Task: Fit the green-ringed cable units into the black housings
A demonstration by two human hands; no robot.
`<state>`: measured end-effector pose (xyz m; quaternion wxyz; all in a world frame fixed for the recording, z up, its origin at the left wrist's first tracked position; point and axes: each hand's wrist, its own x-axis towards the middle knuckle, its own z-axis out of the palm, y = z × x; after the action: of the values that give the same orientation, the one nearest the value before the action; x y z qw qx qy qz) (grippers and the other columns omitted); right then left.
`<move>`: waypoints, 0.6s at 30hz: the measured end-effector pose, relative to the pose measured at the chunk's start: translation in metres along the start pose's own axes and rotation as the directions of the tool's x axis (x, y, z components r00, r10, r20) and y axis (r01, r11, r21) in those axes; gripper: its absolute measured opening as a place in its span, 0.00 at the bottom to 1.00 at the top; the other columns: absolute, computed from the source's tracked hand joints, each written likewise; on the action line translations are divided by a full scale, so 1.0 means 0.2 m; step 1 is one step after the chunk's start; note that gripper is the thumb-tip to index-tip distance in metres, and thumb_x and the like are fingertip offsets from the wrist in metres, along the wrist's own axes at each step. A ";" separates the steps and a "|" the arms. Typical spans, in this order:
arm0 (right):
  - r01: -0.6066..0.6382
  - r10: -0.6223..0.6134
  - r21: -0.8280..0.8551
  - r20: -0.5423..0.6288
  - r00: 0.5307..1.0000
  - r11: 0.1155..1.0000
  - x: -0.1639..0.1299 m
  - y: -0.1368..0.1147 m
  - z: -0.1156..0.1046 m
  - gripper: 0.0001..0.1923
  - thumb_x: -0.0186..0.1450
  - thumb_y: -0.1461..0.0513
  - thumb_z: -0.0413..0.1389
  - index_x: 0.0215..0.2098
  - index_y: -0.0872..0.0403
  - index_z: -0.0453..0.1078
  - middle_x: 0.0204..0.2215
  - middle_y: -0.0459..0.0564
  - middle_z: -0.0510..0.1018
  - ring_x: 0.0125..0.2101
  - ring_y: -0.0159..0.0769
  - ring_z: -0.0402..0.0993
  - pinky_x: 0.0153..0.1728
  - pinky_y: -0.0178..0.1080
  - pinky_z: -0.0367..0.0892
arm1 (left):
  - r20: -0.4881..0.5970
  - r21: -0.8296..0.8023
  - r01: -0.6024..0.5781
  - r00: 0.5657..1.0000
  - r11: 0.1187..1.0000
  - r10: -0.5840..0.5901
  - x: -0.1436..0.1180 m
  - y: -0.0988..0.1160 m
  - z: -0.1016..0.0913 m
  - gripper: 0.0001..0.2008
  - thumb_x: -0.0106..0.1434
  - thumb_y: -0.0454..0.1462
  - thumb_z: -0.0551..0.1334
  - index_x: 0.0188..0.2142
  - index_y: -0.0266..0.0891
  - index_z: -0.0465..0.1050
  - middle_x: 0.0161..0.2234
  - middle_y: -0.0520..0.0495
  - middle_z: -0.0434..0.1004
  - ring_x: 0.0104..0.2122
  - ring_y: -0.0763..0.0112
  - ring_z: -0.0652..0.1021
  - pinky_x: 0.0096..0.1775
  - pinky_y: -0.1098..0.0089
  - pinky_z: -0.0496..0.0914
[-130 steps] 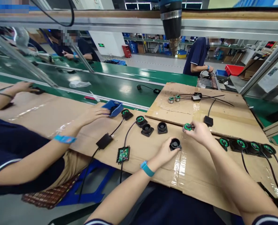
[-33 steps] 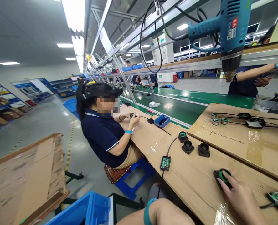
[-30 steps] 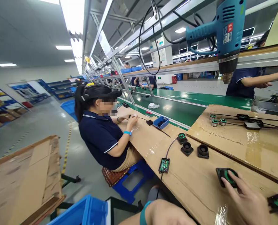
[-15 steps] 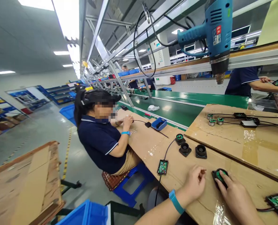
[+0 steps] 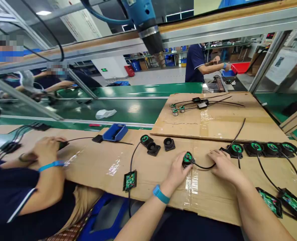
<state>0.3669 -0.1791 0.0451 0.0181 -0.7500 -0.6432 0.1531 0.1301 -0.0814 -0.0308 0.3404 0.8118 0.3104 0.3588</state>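
My left hand [image 5: 176, 171] is closed around a round black housing [image 5: 188, 158] with a green circuit board inside, held on the cardboard. A black cable [image 5: 201, 167] runs from it to my right hand [image 5: 223, 164]. The right hand's fingers curl over a small black box [image 5: 223, 149], mostly hidden beneath them; another cable [image 5: 238, 132] sticks up behind it. Just right of that hand stands another housing with a green board [image 5: 236, 150]. Beyond my left hand lie two bare black housings [image 5: 169, 144] [image 5: 153, 149] and a wired one [image 5: 145, 140].
Several wired housings [image 5: 272, 149] line the right side, with open circuit boxes [image 5: 295, 204] before them. Another circuit box [image 5: 130, 180] lies left. A co-worker's hands [image 5: 48, 149] work at far left, near a blue bin [image 5: 115, 132]. A heat gun [image 5: 148, 26] hangs overhead.
The view has swung right, bringing the row of wired housings into sight. My left hand now grips a housing with a green board. My right hand has moved onto the small black box.
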 end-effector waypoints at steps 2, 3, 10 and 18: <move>0.016 -0.016 -0.008 -0.024 1.000 1.000 0.01 -0.02 0.01 0.28 0.54 0.72 0.54 0.52 0.54 0.74 0.59 0.59 0.71 0.61 0.51 0.60 0.59 0.54 0.52 | -0.043 0.017 -0.030 0.999 0.999 0.031 -0.01 -0.01 0.00 0.24 0.65 0.38 0.64 0.60 0.42 0.64 0.56 0.39 0.72 0.57 0.56 0.73 0.60 0.51 0.68; 0.021 -0.021 -0.003 -0.035 0.999 1.000 0.02 -0.03 0.01 0.23 0.55 0.73 0.53 0.47 0.53 0.77 0.56 0.58 0.73 0.59 0.50 0.62 0.56 0.53 0.54 | -0.063 0.034 -0.040 0.997 0.999 0.042 -0.01 -0.01 0.00 0.23 0.66 0.38 0.64 0.59 0.42 0.64 0.55 0.39 0.73 0.56 0.56 0.73 0.60 0.52 0.69; 0.200 -0.193 0.056 -0.114 0.975 0.978 0.07 -0.13 0.07 0.11 0.66 0.65 0.54 0.31 0.51 0.78 0.39 0.52 0.81 0.48 0.47 0.70 0.49 0.48 0.60 | -0.169 0.140 0.070 0.984 0.988 -0.046 -0.01 0.00 -0.04 0.17 0.65 0.35 0.62 0.54 0.40 0.68 0.53 0.38 0.72 0.55 0.56 0.74 0.57 0.53 0.71; 0.385 -0.327 0.151 -0.305 0.894 0.911 0.02 -0.30 0.13 0.43 0.64 0.45 0.61 0.70 0.50 0.53 0.66 0.61 0.61 0.65 0.54 0.56 0.63 0.59 0.53 | -0.600 0.126 0.016 0.797 0.992 0.064 0.00 0.20 -0.65 0.14 0.63 0.40 0.66 0.48 0.41 0.72 0.53 0.40 0.74 0.53 0.58 0.77 0.57 0.53 0.72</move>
<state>0.3038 -0.1684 0.0326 0.2124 -0.6266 -0.7419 0.1086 0.0369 -0.0607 0.0671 0.1680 0.6790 0.4139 0.5826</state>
